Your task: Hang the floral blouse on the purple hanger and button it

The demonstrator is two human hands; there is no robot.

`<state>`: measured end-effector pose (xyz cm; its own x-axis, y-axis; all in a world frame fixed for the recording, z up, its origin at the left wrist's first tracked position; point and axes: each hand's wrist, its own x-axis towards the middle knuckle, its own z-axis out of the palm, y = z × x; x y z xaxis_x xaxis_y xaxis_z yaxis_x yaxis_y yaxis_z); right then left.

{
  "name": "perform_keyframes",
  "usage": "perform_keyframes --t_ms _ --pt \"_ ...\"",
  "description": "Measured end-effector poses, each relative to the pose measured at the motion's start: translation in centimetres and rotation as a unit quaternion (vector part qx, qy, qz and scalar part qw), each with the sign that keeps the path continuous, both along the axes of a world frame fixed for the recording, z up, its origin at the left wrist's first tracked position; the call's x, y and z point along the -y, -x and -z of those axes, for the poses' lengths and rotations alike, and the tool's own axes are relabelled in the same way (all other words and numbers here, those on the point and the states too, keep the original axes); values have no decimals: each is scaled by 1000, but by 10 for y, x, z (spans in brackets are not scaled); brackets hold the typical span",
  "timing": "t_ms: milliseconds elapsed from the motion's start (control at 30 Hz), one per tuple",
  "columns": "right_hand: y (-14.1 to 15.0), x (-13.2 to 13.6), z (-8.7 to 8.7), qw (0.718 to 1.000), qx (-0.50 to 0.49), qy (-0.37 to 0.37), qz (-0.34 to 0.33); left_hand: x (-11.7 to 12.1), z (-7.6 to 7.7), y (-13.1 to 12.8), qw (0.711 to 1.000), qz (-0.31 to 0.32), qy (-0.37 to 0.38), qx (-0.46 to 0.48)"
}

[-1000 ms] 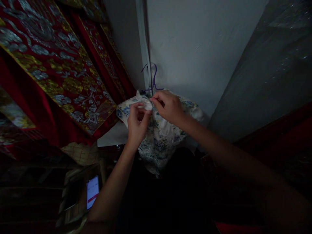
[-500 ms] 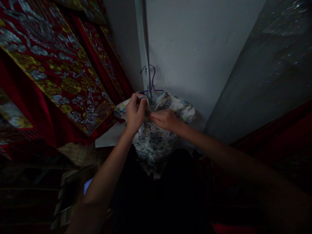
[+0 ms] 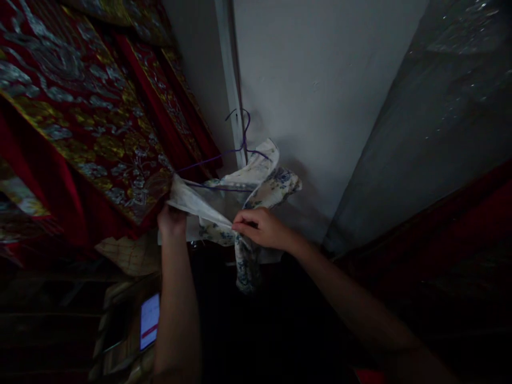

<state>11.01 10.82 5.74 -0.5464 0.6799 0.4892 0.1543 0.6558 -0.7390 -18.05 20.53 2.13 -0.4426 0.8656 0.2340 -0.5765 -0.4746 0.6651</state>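
A small white garment with a blue and yellow floral print (image 3: 260,181) hangs on a purple wire hanger (image 3: 240,144) hooked on the white wall. My left hand (image 3: 171,220) is closed on the garment's left flap and holds it pulled out to the left, so its pale inside shows. My right hand (image 3: 260,228) pinches the other front edge near the middle. The lower part of the garment hangs down into shadow.
Red cloths with gold and silver embroidery (image 3: 80,117) hang at the left. A grey sparkly fabric (image 3: 432,117) hangs at the right. A white strip (image 3: 228,80) runs up the wall. Low at the left a lit phone screen (image 3: 149,321) glows among dark, unclear objects.
My left hand has swung out to the left with the garment's flap, opening the front. My right hand has dropped lower along the other edge. The hanger has tilted.
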Motion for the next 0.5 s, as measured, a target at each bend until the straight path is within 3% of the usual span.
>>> perform_keyframes --t_ms 67,133,233,300,367,500 --pt "5 13 14 995 -62 81 -5 23 34 -23 995 9 79 65" --pt "3 22 38 976 -135 173 4 41 63 -47 990 19 110 89" --pt "-18 23 75 941 -176 288 18 58 83 -71 987 40 117 105" --pt "-39 18 87 932 -139 333 24 65 75 -80 986 57 110 113" --pt "-55 13 90 931 -123 338 61 73 56 -91 985 86 91 119" --pt "-45 13 87 918 -177 327 140 104 13 -135 977 185 49 90"
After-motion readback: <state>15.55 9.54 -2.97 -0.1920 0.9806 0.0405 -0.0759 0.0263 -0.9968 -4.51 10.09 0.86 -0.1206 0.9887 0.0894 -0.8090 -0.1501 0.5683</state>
